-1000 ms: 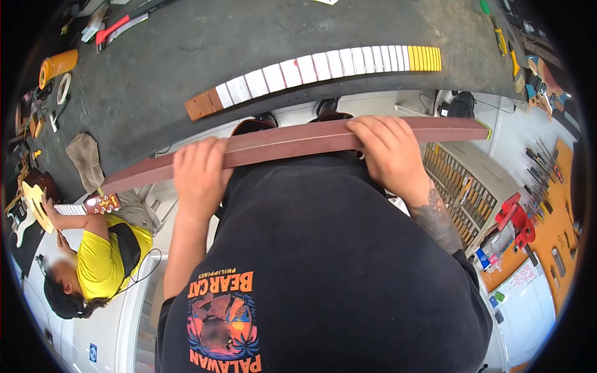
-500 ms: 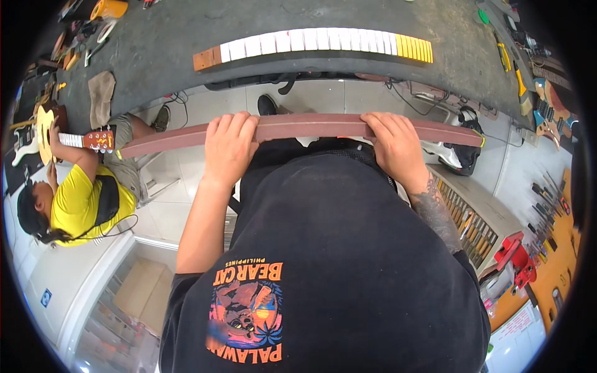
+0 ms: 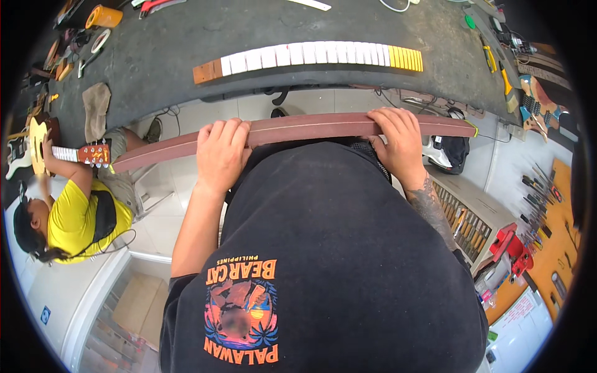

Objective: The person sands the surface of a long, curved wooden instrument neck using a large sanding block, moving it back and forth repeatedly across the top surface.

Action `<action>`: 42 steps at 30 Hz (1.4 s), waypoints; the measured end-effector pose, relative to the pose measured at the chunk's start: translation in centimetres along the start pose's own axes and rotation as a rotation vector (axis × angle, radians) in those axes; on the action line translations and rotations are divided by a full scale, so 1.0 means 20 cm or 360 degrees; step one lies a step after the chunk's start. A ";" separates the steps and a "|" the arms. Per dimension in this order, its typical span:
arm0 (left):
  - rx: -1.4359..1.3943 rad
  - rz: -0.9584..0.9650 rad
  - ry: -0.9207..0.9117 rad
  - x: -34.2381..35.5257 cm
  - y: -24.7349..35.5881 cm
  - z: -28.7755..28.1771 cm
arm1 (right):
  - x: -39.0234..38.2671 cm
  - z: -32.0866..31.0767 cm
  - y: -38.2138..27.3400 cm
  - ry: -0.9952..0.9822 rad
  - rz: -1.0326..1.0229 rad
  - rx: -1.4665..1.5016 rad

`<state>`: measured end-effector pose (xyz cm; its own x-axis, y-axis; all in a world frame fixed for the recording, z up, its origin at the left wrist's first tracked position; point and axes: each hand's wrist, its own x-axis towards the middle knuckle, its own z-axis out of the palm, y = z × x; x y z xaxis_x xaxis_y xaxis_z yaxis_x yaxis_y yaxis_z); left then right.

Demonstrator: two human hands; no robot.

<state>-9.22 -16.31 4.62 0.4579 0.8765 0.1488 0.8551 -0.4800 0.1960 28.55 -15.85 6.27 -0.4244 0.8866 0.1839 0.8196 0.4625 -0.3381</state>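
A long sanding beam (image 3: 305, 127), its faces reddish-brown like sandpaper and its ends yellowish, spans the view in front of my body, apart from the bench. My left hand (image 3: 222, 148) is wrapped over it left of the middle. My right hand (image 3: 398, 142) grips it right of the middle, with the thumb on the near side. Beyond it, on the dark bench, lies a guitar neck (image 3: 305, 56) covered in strips of white tape, with yellow strips at its right end and bare brown wood at its left.
The dark workbench (image 3: 186, 68) runs across the far side. At left a person in a yellow shirt (image 3: 74, 214) holds an acoustic guitar (image 3: 38, 146) close to the beam's left end. A brown cloth (image 3: 96, 110) hangs at the bench edge. A red vise (image 3: 511, 250) stands at right.
The beam has tilted slightly, its left end now nearer to me and its right end farther away. Both hands keep their hold. The whole view has shifted a little.
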 end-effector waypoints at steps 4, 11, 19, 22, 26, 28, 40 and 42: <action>-0.0043 0.0072 0.0034 0.09 -0.12 -0.02 | 0.07 0.00 -0.03 0.0175 0.0133 -0.0213; -0.0072 0.0193 0.0071 0.20 -0.26 0.00 | 0.12 0.01 -0.09 0.0180 0.0276 -0.0195; -0.0133 0.0175 -0.0019 0.28 -0.26 0.02 | 0.15 0.02 -0.02 0.0098 0.0328 -0.0125; -0.0143 0.0142 -0.0051 0.31 -0.25 0.05 | 0.16 0.04 0.05 0.0066 0.0308 -0.0097; -0.0147 0.0055 -0.0132 0.35 -0.22 0.09 | 0.18 0.09 0.17 0.0049 0.0266 -0.0039; -0.0146 0.0013 -0.0147 0.38 -0.22 0.12 | 0.23 0.12 0.24 0.0066 0.0236 -0.0025; -0.0088 -0.0089 -0.0109 0.55 -0.27 0.24 | 0.44 0.21 0.47 0.0095 0.0118 -0.0018; -0.0083 -0.0091 -0.0101 0.58 -0.27 0.25 | 0.47 0.21 0.50 0.0049 0.0126 -0.0009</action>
<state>-7.36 -3.42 0.48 0.4242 0.9025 0.0747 0.8674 -0.4287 0.2527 31.14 -2.98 0.81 -0.3463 0.9196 0.1852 0.8523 0.3910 -0.3474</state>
